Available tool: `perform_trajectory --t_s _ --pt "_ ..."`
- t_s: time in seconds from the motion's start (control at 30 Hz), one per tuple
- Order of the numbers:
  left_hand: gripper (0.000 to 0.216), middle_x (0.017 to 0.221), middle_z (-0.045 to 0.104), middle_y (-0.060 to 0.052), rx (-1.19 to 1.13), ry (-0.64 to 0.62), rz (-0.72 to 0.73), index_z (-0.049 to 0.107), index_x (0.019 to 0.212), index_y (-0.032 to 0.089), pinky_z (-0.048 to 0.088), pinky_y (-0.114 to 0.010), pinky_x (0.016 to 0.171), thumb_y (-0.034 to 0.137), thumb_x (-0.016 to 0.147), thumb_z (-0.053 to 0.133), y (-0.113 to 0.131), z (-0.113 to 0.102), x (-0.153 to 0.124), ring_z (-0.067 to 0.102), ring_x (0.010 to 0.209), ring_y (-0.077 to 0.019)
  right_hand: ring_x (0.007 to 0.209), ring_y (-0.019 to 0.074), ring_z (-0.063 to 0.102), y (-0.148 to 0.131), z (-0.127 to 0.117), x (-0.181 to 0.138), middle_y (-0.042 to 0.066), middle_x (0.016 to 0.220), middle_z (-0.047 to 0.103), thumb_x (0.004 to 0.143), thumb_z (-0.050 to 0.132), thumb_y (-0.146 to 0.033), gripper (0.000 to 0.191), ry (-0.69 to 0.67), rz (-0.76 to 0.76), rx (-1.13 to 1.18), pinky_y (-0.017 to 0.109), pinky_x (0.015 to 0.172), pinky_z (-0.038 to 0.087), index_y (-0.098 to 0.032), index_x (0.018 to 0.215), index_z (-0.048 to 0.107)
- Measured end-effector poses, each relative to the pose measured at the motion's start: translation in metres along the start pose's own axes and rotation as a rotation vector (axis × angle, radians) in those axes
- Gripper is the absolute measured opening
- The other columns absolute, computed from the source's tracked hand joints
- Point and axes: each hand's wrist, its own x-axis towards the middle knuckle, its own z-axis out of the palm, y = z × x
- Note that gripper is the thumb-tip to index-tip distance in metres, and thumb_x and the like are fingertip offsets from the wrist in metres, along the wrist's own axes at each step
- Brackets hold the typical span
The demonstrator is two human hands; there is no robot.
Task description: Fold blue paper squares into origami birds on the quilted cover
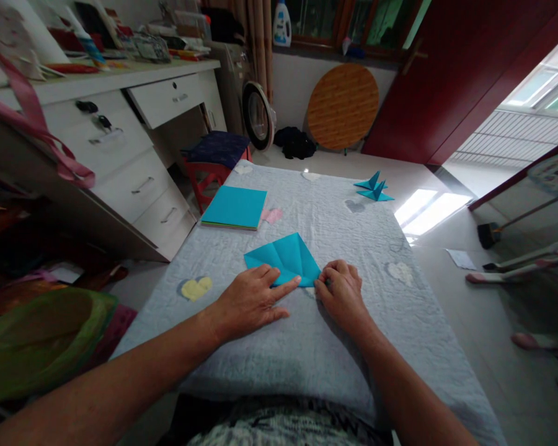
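A creased sheet of blue origami paper [286, 255] lies on the cloth-covered table in front of me, its near edge folded to a straight line. My left hand [255, 294] rests on that near edge, fingers stretched out and the index finger along the paper. At the paper's right corner, my right hand [340, 288] has its fingers curled and pinched on the corner. Beyond the left hand sits a stack of square origami paper [236, 207] with a blue sheet on top. Two folded blue paper figures [376, 191] stand at the far right of the table.
A pale quilted cloth [335, 229] with heart shapes covers the table. Left of it are a white desk [139, 179] with drawers and a red stool [216, 152]. A green bin bag [41, 341] stands at the lower left, and a broom [488, 234] at the right.
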Motion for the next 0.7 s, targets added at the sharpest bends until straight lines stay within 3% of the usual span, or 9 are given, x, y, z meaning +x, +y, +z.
perform_trajectory --t_s 0.07,0.13,0.37,0.7 --pt "0.07 0.106 0.057 -0.01 0.005 -0.011 0.001 0.049 0.144 0.029 0.045 -0.041 0.085 0.071 0.087 0.049 0.003 0.002 0.0 0.051 0.094 -0.0267 0.099 0.0259 0.05 0.0 0.0 0.0 0.006 0.099 0.062 0.084 0.062 -0.021 0.013 -0.003 0.0 -0.002 0.039 0.084 0.033 -0.02 0.072 0.062" --pt "0.075 0.108 0.055 -0.011 0.009 -0.024 -0.011 0.05 0.144 0.03 0.043 -0.042 0.088 0.076 0.084 0.046 0.003 0.005 -0.001 0.049 0.096 -0.0279 0.099 0.0259 0.05 0.001 0.0 0.0 0.006 0.1 0.063 0.085 0.061 -0.022 0.014 -0.004 -0.005 -0.005 0.04 0.083 0.033 -0.02 0.071 0.062" --pt "0.077 0.117 0.051 -0.013 0.026 -0.055 -0.055 0.048 0.146 0.031 0.037 -0.043 0.095 0.077 0.085 0.038 0.003 0.008 -0.002 0.044 0.103 -0.0296 0.097 0.0263 0.049 0.003 -0.002 0.0 0.007 0.098 0.062 0.085 0.06 -0.023 0.016 0.011 -0.035 -0.003 0.04 0.081 0.034 -0.021 0.07 0.061" --pt "0.073 0.125 0.048 -0.014 0.007 -0.055 -0.09 0.048 0.146 0.033 0.036 -0.045 0.096 0.075 0.086 0.043 0.004 0.008 -0.003 0.042 0.107 -0.0312 0.099 0.0281 0.048 0.015 -0.012 -0.002 0.008 0.104 0.058 0.084 0.059 -0.026 0.008 -0.009 0.045 -0.114 0.042 0.085 0.033 -0.021 0.079 0.06"
